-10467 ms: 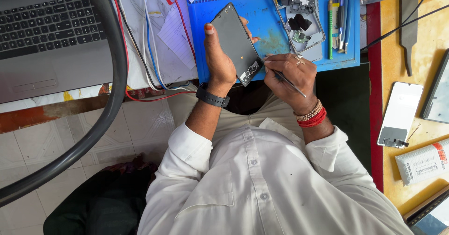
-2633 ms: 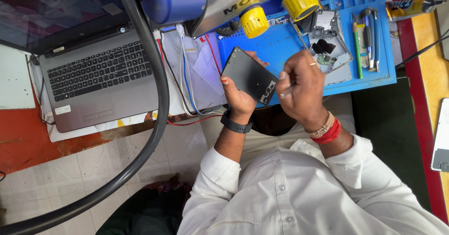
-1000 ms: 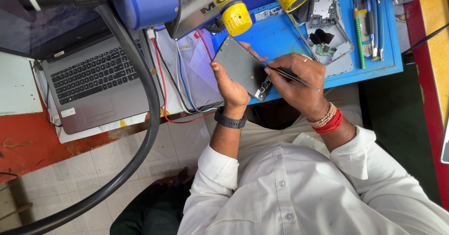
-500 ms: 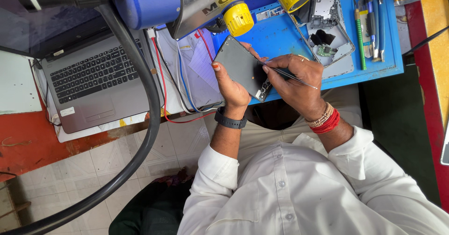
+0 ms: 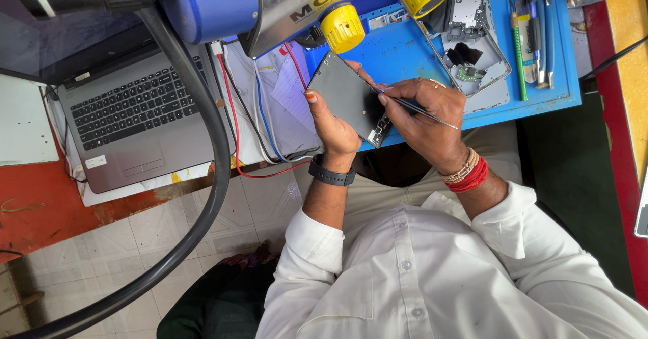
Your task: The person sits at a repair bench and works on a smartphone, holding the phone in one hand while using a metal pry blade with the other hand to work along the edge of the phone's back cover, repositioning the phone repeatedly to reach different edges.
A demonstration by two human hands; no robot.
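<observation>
Blue mat (image 5: 405, 55), laptop (image 5: 135, 119) beside; hose (image 5: 202, 177) perhaps crowding phone (image 5: 347, 96).

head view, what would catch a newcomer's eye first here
At centre, the left hand holds a dark phone body tilted over the blue work mat, while the right hand works thin tweezers at its lower edge. Above looms a blue and silver machine with yellow knobs; a grey laptop sits to the left.
</observation>
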